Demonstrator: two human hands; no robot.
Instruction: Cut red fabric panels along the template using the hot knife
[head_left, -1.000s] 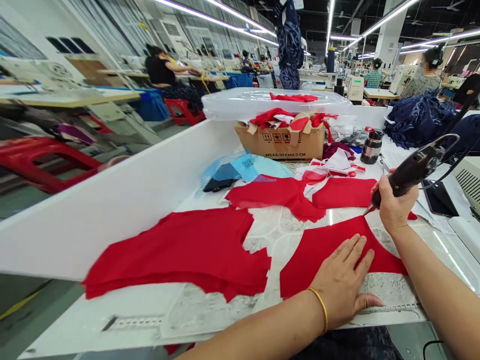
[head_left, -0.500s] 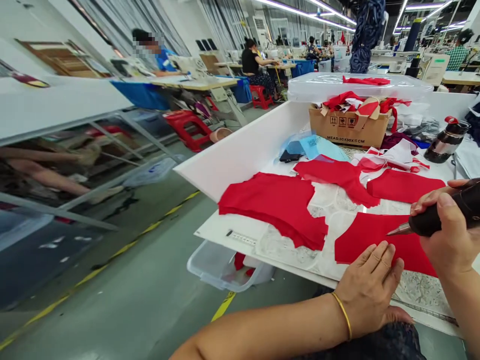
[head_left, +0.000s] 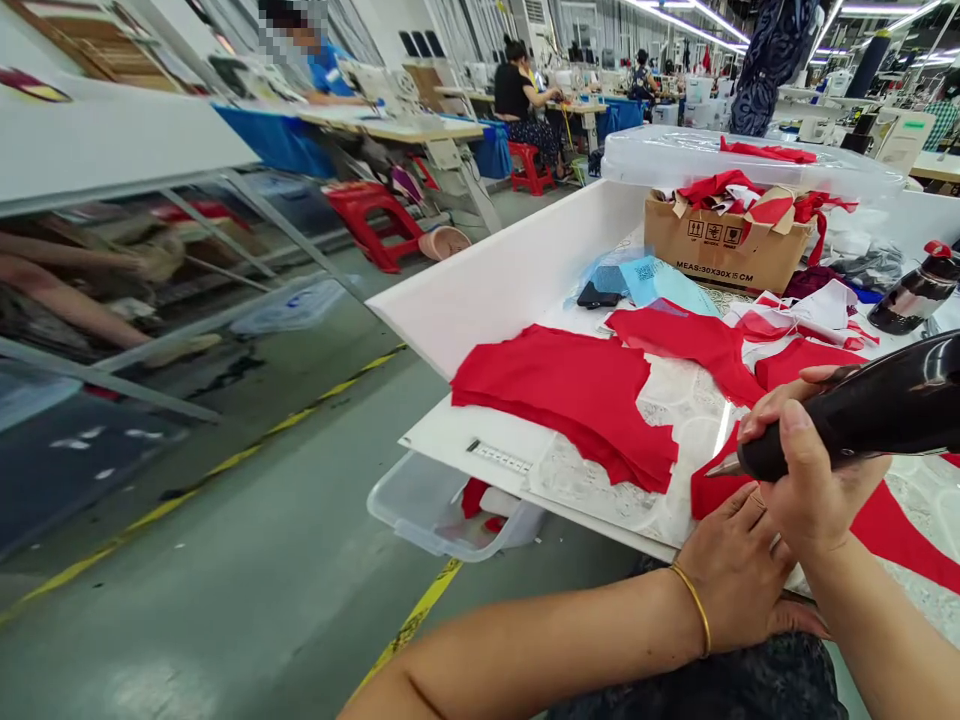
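A black handheld tool [head_left: 862,415] with a pointed metal tip is gripped in my right hand [head_left: 814,485], its tip over the left part of a red fabric piece [head_left: 892,525]. My left hand [head_left: 739,570] lies flat at the near edge of that fabric, fingers stretched and partly hidden behind my right hand. Left of both hands, a stack of red fabric pieces [head_left: 562,395] rests on the white table [head_left: 442,430]. More red fabric [head_left: 682,340] lies farther back.
A cardboard box [head_left: 724,245] of red scraps stands at the back, near a plastic-wrapped bundle [head_left: 750,160] and a dark bottle [head_left: 915,290]. Below the table edge is a clear bin [head_left: 450,515]. People [head_left: 517,95] sit at machines beyond.
My right hand has moved the tool left along the red fabric, toward its left end and over my left fingers. My left hand stays flat. The view has shifted somewhat.
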